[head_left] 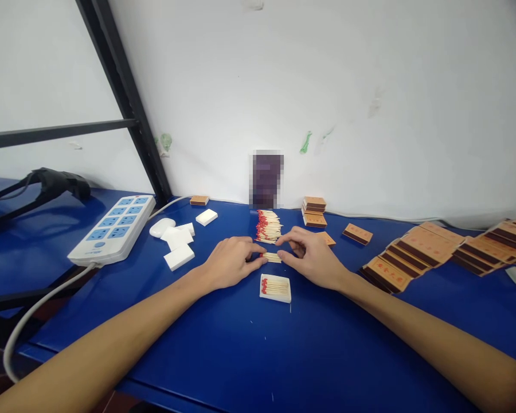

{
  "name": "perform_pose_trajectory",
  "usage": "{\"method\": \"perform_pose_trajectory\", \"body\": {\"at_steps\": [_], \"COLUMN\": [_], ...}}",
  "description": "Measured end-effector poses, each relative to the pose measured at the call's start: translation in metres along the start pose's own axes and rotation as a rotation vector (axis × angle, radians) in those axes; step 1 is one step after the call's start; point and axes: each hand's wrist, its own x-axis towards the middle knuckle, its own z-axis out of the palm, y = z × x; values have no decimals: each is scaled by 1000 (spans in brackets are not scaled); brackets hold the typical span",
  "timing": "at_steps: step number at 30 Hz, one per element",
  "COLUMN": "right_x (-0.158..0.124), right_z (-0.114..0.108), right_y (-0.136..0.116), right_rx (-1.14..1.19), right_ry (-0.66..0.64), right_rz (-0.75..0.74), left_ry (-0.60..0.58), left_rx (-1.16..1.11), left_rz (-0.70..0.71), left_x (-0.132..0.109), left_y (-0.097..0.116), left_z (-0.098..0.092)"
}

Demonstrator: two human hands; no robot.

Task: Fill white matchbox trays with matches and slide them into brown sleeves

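A small bundle of matches (273,257) lies between my two hands on the blue table. My left hand (232,261) is closed at its red-headed end, with thumb and index finger at the heads. At the plain ends, the thumb of my right hand (313,255) presses the sticks; its index finger is bent above, close to the larger pile. That pile of loose matches (269,226) lies just beyond, red heads to the left. Nearer to me sits a white matchbox tray (276,288), partly filled with matches, heads also leftward.
At left lie white matchbox trays (179,257), a white rounded object (161,228) and a power strip (114,228). Stacked matchboxes (314,212) stand at the back. Rows of orange-brown matchbox sleeves (430,244) spread right. A blurred dark rectangle (266,180) stands by the wall.
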Motion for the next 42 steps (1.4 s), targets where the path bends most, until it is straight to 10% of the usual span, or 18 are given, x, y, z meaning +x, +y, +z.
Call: {"method": "perform_pose_trajectory", "body": {"at_steps": [14, 42], "right_x": [12, 11], "right_z": [-7, 0], "right_y": [-9, -18], "right_rx": [-212, -874], "right_ry": [-347, -409], "right_rz": [-42, -328], "left_ry": [-25, -77], "left_rx": [42, 366], "left_rz": [16, 82], "left_x": [-1, 3], "left_y": [5, 10], "left_z": [-1, -1]}}
